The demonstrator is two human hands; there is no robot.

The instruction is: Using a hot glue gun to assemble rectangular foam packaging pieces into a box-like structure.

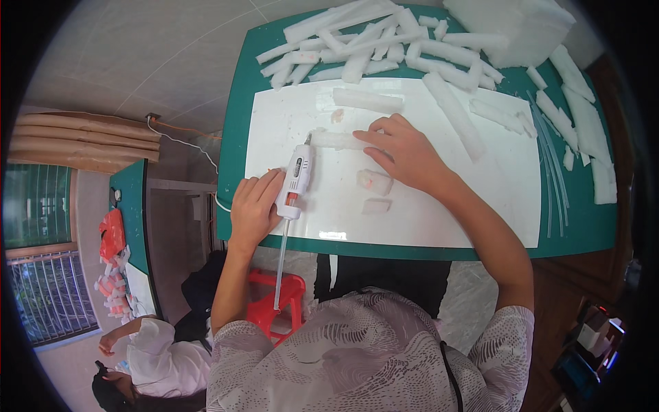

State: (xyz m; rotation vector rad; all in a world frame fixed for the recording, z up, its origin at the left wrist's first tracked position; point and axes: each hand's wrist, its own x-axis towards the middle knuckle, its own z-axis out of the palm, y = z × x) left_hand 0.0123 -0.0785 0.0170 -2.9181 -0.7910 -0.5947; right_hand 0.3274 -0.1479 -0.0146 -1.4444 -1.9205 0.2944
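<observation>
My left hand (252,209) grips a white glue gun (297,177) with a clear glue stick poking out of its back end. Its nozzle points up at the left end of a short white foam strip (335,140) lying on a white board (467,199). My right hand (406,152) presses its fingertips down on that strip. Two small foam blocks (375,182) lie on the board just below my right hand, one with an orange mark. Another foam strip (368,100) rests higher on the board.
The board lies on a green table (232,130). A pile of white foam strips (384,44) covers the table's far side, with more along the right edge (583,117). A red stool (278,305) stands below. Another person (147,357) sits at lower left by a second green table.
</observation>
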